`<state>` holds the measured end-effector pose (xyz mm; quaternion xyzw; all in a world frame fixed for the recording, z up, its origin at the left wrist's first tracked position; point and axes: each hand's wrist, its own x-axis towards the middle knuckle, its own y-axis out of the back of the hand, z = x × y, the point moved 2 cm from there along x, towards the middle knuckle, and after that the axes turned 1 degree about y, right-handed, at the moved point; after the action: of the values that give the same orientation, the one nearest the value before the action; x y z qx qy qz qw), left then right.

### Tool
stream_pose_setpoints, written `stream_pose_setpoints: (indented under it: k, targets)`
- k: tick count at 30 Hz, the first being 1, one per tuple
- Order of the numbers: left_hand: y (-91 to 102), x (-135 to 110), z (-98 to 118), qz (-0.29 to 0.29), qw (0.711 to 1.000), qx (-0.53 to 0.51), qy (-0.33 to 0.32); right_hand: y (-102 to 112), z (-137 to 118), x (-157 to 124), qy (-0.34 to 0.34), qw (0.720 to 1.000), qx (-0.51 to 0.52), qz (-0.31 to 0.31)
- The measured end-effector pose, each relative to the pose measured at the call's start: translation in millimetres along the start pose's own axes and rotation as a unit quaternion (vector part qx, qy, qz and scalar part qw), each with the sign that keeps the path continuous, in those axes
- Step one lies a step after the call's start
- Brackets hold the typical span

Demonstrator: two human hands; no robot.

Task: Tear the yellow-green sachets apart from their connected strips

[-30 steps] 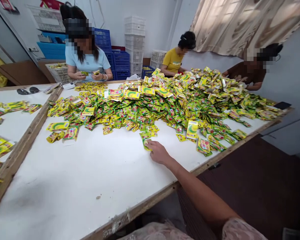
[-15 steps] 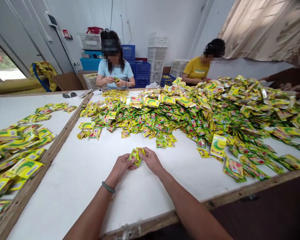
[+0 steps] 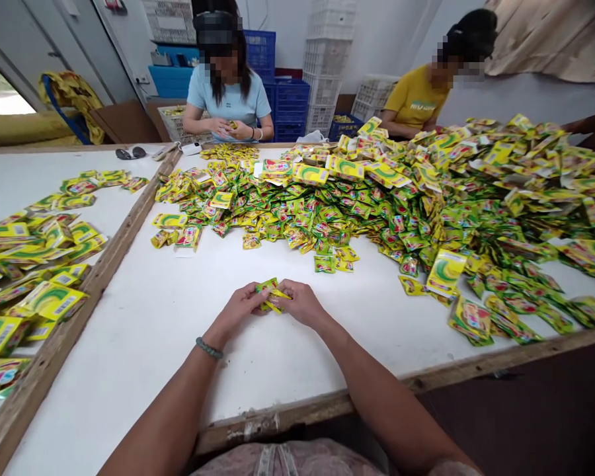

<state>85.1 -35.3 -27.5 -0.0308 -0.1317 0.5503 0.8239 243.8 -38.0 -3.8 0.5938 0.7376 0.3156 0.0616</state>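
Note:
Both my hands meet over the white table (image 3: 287, 357), closed on small green and yellow sachets (image 3: 268, 291). My left hand (image 3: 242, 305) grips them from the left, its thumb on top. From the right, my right hand (image 3: 300, 304) pinches a yellow one; its fingertips are partly hidden. How many sachets there are I cannot tell. Just beyond lie a few loose sachets (image 3: 334, 261), in front of a large heap of green and yellow sachets (image 3: 322, 215). A yellow box (image 3: 446, 270) leans at the heap's near right edge.
A wooden divider (image 3: 123, 244) runs along the left, with yellow boxes (image 3: 54, 301) piled beyond it. Wooden edging (image 3: 327, 411) borders the table near me. Across it, a co-worker in light blue (image 3: 235, 99) handles packets; another wears yellow (image 3: 416, 99). Blue crates (image 3: 290, 109) stand behind.
My view has tipped downward, so more of my lap shows. My hands have drawn closer together around the sachets, and the yellow one has turned flatter.

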Motion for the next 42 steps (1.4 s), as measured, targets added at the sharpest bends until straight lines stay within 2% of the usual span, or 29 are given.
stream_pose_setpoints:
  k: [5, 8, 10, 12, 14, 18, 20, 22, 24, 26, 31, 37, 40, 42]
  targets:
    - [-3.7, 0.5, -1.9, 0.002, 0.999, -0.031, -0.043, -1.0, 0.4, 0.1, -0.061, 0.981, 0.183, -0.027]
    - [-3.2, 0.2, -0.7, -0.010, 0.998, -0.051, -0.034, -1.2, 2.7, 0.0, -0.058, 0.973, 0.223, -0.027]
    - [-3.8, -0.3, -0.2, -0.005, 0.998, -0.063, -0.025, -3.3, 4.5, 0.0, -0.046, 0.973, 0.227, 0.006]
    - [-5.5, -0.3, -0.6, 0.023, 0.998, -0.060, -0.018, -6.9, 5.3, 0.3, -0.038, 0.976, 0.209, 0.055]
    - [-8.1, 0.1, -1.5, 0.047, 0.998, -0.044, -0.018, -10.0, 3.9, 0.8, -0.029, 0.983, 0.148, 0.108]
    - [-10.4, 0.2, -1.8, 0.010, 1.000, -0.002, -0.021, -6.8, -5.9, 0.8, 0.022, 0.979, -0.056, 0.194]
    - [-8.0, -1.1, -1.4, -0.017, 1.000, 0.018, -0.010, -1.7, -10.2, 0.6, 0.056, 0.978, -0.103, 0.171]
    - [-5.2, -2.6, -1.7, -0.039, 0.999, 0.029, 0.008, 3.3, -11.6, 0.3, 0.081, 0.985, -0.107, 0.105]
    - [-3.6, -3.4, -3.4, -0.056, 0.998, 0.018, 0.033, 7.4, -10.4, -0.3, 0.089, 0.990, -0.096, 0.044]
    - [-2.8, -2.9, -5.8, -0.057, 0.997, -0.004, 0.053, 10.0, -8.0, -0.5, 0.086, 0.993, -0.085, 0.017]
    - [-2.4, 0.2, -9.1, -0.029, 0.998, -0.038, 0.039, 10.4, -3.0, 0.2, 0.057, 0.997, -0.018, 0.041]
    - [-14.5, -3.1, -4.3, -0.017, 0.999, -0.042, -0.023, 3.1, -6.0, 1.6, 0.078, 0.994, -0.035, 0.061]
    - [-19.4, -2.9, 1.8, -0.011, 0.999, -0.039, -0.037, 3.1, -6.8, 4.0, 0.037, 0.991, 0.087, 0.093]
    - [-21.3, -0.6, 5.4, -0.012, 0.998, -0.049, -0.029, 4.2, -6.8, 3.8, -0.008, 0.978, 0.183, 0.102]
